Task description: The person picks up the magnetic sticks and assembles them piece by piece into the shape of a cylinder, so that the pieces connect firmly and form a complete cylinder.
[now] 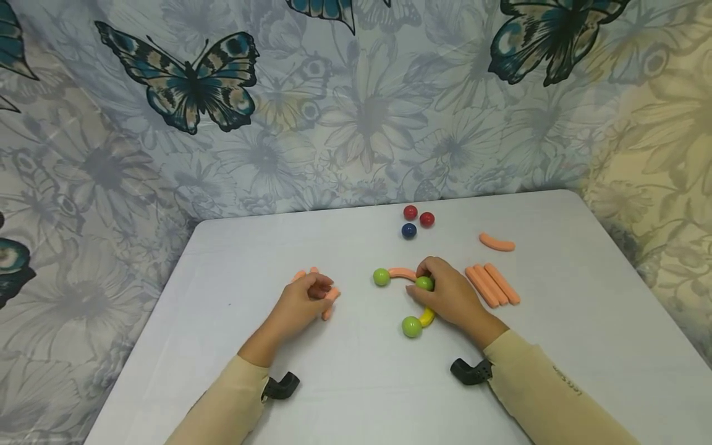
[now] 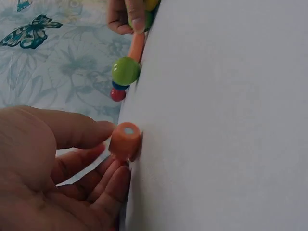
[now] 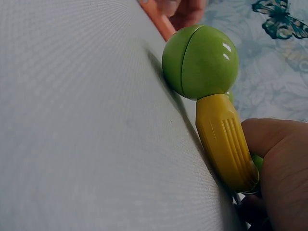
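Patterned backdrop point(image 1: 367, 117), printed with flowers and butterflies, stands behind and to both sides of the white tabletop point(image 1: 356, 389). Two beige sleeves point(image 1: 556, 395) extend over the tabletop, a black device point(image 1: 282, 386) at each cuff. Of the hands, the left hand point(image 1: 297, 304) pinches an orange rod point(image 2: 125, 142) between thumb and fingers; further orange pieces point(image 1: 298, 275) show just beyond it, partly covered. The right hand point(image 1: 447, 293) grasps a green ball point(image 1: 424, 283) by thumb and fingers, low over the tabletop. Three straight orange rods point(image 1: 492, 285) lie side by side, right of that hand; one curved orange rod point(image 1: 497, 242) lies apart, farther back. A yellow curved link point(image 3: 225, 139) meets the near green ball point(image 1: 412, 327), and an orange curved link point(image 1: 402, 272) meets the left green ball point(image 1: 381, 277); their other ends, at the fingers, cannot be verified. Two red balls point(image 1: 426, 219) and one blue ball point(image 1: 408, 231) rest near the back edge.
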Demonstrator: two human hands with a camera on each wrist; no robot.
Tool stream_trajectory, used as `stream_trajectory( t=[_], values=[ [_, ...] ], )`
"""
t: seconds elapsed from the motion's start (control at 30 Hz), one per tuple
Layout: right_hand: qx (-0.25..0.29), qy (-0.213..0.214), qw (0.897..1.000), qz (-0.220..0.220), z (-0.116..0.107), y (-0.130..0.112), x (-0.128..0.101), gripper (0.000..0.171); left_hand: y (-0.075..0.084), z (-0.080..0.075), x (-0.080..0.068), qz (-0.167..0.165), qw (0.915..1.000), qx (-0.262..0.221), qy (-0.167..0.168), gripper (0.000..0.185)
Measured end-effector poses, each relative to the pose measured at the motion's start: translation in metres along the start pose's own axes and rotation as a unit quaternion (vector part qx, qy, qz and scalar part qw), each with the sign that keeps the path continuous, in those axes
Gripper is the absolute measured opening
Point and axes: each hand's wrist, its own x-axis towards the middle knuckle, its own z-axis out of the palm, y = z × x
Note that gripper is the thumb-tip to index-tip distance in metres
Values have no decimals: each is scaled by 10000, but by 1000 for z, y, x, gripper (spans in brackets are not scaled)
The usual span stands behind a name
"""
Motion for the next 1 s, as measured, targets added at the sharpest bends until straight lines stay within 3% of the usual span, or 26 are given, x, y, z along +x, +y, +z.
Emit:
stream_trajectory(
  t=[0.13, 0.27, 0.37, 0.47, 0.63, 0.83, 1.0],
  values=[
    [0, 5, 10000, -55, 0, 0, 0, 32, 1, 10, 3, 297, 9977, 597, 112, 20],
    [7, 19, 10000, -33, 0, 0, 0, 31, 10, 14, 7, 431, 9934, 1056, 88, 25],
    [14, 27, 10000, -12, -1, 1, -1, 30, 18, 18, 11, 209, 9972, 708, -122, 27],
    [11, 39, 10000, -24, -1, 1, -1, 30, 25, 24, 17, -188, 9991, -6, -384, 29],
    [-35, 9, 10000, -29, 0, 1, 0, 32, 36, 37, 29, -677, 9904, -1008, -653, 30],
    [-34, -4, 10000, -27, 1, 1, 1, 31, 42, 50, 42, -1003, 9836, -1265, -805, 25],
    [-22, 1, 10000, -61, 1, 2, 1, 31, 42, 56, 48, -1016, 9836, -1281, -759, 23]
  ],
)
